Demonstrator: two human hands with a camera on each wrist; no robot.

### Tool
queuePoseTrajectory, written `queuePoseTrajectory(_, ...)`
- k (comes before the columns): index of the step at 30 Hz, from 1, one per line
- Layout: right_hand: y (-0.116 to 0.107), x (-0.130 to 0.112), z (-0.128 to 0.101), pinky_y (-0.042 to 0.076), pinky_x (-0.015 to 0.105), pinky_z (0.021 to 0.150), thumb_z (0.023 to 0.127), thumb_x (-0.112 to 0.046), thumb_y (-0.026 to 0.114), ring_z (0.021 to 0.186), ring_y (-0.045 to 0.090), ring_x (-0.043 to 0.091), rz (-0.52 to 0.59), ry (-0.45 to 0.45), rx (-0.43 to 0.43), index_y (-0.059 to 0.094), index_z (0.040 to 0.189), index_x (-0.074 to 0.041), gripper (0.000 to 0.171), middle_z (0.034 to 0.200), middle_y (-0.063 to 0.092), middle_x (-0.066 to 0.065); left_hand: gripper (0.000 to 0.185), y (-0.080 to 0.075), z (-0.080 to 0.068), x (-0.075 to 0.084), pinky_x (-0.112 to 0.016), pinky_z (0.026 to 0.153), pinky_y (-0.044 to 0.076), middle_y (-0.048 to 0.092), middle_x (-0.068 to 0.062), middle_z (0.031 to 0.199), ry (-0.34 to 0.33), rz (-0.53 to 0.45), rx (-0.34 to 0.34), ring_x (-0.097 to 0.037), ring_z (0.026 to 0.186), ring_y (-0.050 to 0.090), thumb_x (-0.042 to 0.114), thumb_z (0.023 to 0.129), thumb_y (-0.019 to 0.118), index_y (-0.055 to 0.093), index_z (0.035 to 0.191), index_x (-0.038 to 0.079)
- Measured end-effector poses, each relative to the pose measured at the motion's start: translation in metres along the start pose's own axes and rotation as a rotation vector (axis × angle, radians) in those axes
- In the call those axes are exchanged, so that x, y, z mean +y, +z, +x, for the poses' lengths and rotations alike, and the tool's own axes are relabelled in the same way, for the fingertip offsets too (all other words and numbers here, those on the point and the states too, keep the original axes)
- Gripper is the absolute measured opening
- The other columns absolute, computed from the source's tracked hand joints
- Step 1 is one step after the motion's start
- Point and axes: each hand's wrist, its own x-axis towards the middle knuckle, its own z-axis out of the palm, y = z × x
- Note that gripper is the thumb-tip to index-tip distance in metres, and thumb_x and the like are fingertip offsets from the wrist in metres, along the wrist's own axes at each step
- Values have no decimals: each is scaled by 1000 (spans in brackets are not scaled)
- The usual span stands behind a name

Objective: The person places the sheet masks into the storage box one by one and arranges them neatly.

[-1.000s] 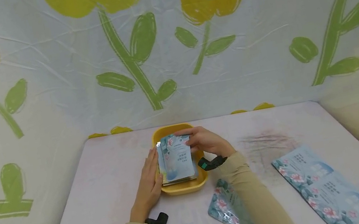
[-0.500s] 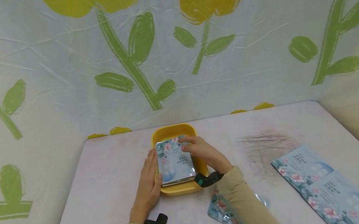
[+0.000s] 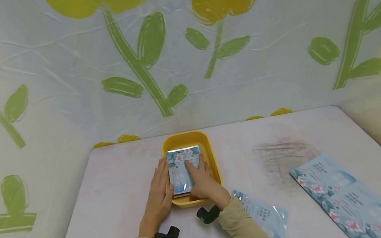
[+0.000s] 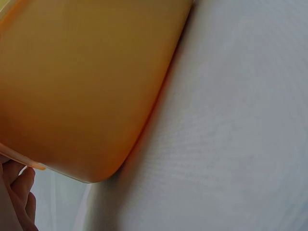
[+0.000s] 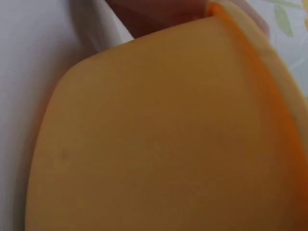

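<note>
curtained-off workspace, flower-print sheets (image 3: 266, 71) on three sides, pale table (image 3: 111, 192)

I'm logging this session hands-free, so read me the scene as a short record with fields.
Container: yellow tray on a pale table
Contents: stacked flower-print packets; count unclear
Left hand: fingers extended along the tray's left side
Right hand: at the stack, thumb and fingers spread
Loose packet: on the table, partly hidden by the right sleeve
Farther right: at least two more packets
Backdrop: printed yellow flowers
</note>
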Motion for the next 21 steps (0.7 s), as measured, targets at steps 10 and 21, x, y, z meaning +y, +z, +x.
queuePoseTrajectory(10, 3, 1, -4, 30, 63, 111, 70, 2, 80, 146, 2, 52, -3, 46, 10, 30, 157, -17, 102, 160, -9, 32, 65, 2, 0, -1, -51, 121, 12, 22, -20, 161, 23, -10, 8, -37, 149, 17, 8, 93, 44, 26, 153, -6)
queuePoseTrajectory(21, 3, 0, -2, 35, 61, 110, 72, 2, 78, 145, 5, 52, -12, 44, 30, 29, 157, -13, 98, 160, -7, 32, 66, 2, 2, -2, -54, 120, 13, 20, -15, 163, -9, -19, -7, -33, 150, 15, 11, 92, 41, 25, 155, -3)
